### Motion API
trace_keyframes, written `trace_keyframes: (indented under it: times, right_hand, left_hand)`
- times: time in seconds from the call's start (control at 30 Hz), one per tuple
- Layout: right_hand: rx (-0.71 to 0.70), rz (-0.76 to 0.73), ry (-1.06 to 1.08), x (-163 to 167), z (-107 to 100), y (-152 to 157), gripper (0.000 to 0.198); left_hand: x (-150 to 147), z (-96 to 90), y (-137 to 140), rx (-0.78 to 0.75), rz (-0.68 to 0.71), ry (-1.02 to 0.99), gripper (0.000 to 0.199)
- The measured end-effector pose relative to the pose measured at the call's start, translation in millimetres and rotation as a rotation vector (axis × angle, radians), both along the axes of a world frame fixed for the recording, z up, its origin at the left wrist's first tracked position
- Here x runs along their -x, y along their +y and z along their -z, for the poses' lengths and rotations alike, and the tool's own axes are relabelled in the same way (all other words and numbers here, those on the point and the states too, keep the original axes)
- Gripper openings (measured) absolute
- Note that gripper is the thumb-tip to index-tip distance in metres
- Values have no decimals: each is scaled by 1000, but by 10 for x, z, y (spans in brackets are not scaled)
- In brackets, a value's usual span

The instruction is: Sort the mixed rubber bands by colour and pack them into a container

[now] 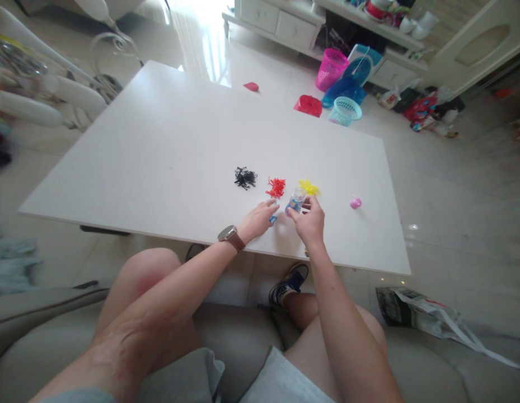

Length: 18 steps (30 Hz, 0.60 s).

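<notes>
My right hand (310, 221) grips a small clear plastic jar (296, 200) above the table, tilted, with bluish and purple colour in its lower part. Beside it, my left hand (260, 217) reaches over a few small blue bands (273, 219) on the tabletop, fingers stretched out and partly covering them. Just beyond my left fingertips lies a pile of red bands (276, 187). A pile of black bands (245, 178) is farther left. Behind the jar sits a pile of yellow bands (309, 187), partly hidden by it.
A small pink object (356, 203) rests on the white table (159, 145) to the right. Past the far edge, a pink basket (331, 69), a light blue basket (345, 111) and a red dustpan-like piece (309, 105) stand on the floor. A bag (427, 313) lies on the sofa.
</notes>
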State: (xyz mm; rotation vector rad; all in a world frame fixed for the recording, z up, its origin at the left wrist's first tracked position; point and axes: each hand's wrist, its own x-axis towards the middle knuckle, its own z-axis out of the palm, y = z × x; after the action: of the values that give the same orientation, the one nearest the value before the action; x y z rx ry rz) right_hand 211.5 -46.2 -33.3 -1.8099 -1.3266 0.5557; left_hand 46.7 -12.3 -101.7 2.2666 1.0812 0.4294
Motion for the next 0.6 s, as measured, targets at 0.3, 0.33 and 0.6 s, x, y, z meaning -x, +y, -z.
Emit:
trace_keyframes:
  times: [0.3, 0.33, 0.6]
  right_hand:
    - [-5, -10, -5, -26, -78, -7, 27]
    - [-8, -11, -2, -24, -83, -5, 27]
    - [-3, -26, 3, -6, -60, -7, 28]
  left_hand:
    - [14, -51, 24, 47, -16, 47, 64]
    - [15, -59, 20, 49, -23, 54, 64]
    - [9, -46, 29, 32, 20, 53, 53]
